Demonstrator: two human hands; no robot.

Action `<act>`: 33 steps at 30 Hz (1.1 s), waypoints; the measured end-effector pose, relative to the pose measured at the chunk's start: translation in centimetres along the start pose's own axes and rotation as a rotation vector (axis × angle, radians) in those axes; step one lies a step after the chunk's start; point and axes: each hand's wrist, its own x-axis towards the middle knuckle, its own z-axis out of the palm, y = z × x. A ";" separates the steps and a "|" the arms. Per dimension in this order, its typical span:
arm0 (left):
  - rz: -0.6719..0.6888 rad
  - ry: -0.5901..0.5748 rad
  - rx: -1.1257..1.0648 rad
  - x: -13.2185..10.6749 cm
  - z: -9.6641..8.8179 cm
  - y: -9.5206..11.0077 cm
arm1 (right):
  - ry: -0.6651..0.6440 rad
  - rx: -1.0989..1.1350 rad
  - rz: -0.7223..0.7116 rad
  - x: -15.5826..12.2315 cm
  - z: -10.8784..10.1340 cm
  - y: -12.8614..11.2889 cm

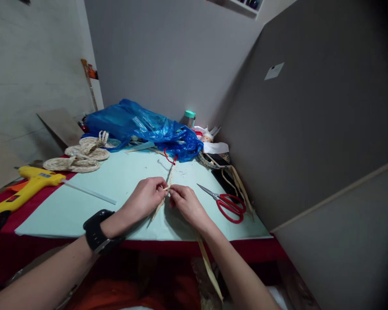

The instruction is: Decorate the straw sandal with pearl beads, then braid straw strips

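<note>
A thin pale braid point(171, 173) of flat straw-like strips runs away from me over the light green sheet point(123, 181). Red string point(175, 159) is tied round its far end. My left hand point(148, 196), below a black wristwatch, pinches the braid's near end from the left. From the right, my right hand point(186, 201) pinches the same spot, its fingertips almost touching the left ones. Loose strips stick out under my left fingers, and a longer strip point(208, 269) hangs past the table edge below my right forearm. The exact crossing of the strips is hidden by my fingers.
Red-handled scissors point(230, 206) lie to the right, beside a phone point(217, 160) and more strips point(241, 189). On the left are a yellow glue gun point(29, 187) with a glue stick and coiled braids point(74, 163). A blue plastic bag point(142, 125) fills the back, against the grey wall.
</note>
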 end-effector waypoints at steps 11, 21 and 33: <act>0.066 0.028 0.305 -1.9 -0.4 1.4 | 0.123 0.142 0.031 -0.1 0.8 0.7; 0.327 -0.088 0.512 -4.8 3.3 2.3 | 0.035 0.546 0.184 -0.4 0.3 0.5; -0.109 -0.260 -0.470 0.6 1.7 -0.1 | 0.007 0.439 0.106 -0.8 0.3 0.5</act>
